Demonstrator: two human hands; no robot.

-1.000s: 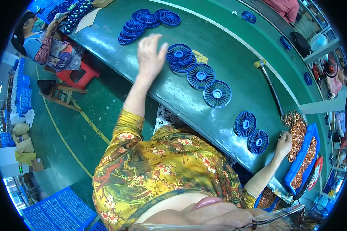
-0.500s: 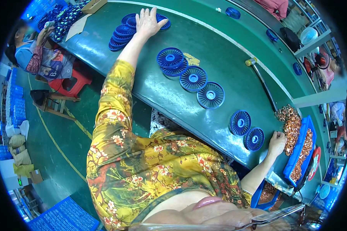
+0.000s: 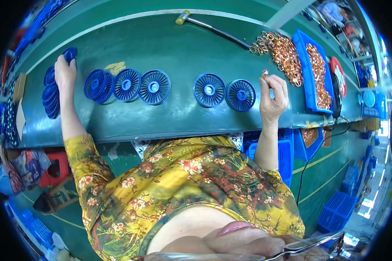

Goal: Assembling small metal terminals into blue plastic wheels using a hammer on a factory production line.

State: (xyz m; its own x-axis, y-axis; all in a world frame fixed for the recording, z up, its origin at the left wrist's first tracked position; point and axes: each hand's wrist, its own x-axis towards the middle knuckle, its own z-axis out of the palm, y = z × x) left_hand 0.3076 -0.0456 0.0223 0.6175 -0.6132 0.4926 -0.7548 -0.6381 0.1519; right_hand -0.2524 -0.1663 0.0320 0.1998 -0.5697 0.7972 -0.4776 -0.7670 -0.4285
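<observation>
At the far left of the table my left hand (image 3: 65,76) is closed at the edge of a blue round fan grille (image 3: 69,53), its fingertips partly hidden. Overlapping blue grilles (image 3: 51,101) lie beside that wrist. My right hand (image 3: 274,99) is raised over the right part of the table, thumb and forefinger pinching a small copper ring (image 3: 265,73). Just left of it lie two separate blue grilles, the nearer one (image 3: 241,95) and another (image 3: 209,90). Between my hands several more grilles (image 3: 154,87) form a row, the leftmost ones overlapping.
A heap of copper rings (image 3: 285,61) lies beside a blue tray (image 3: 310,98) holding more. A hammer (image 3: 213,29) with a dark handle rests at the back. Behind the tray is a red round object (image 3: 338,76). Another person (image 3: 13,172) sits at the left.
My view has turned toward the right. My left hand went from spread fingers over the grilles to closed on one. My right hand has lifted away from the ring heap with a copper ring.
</observation>
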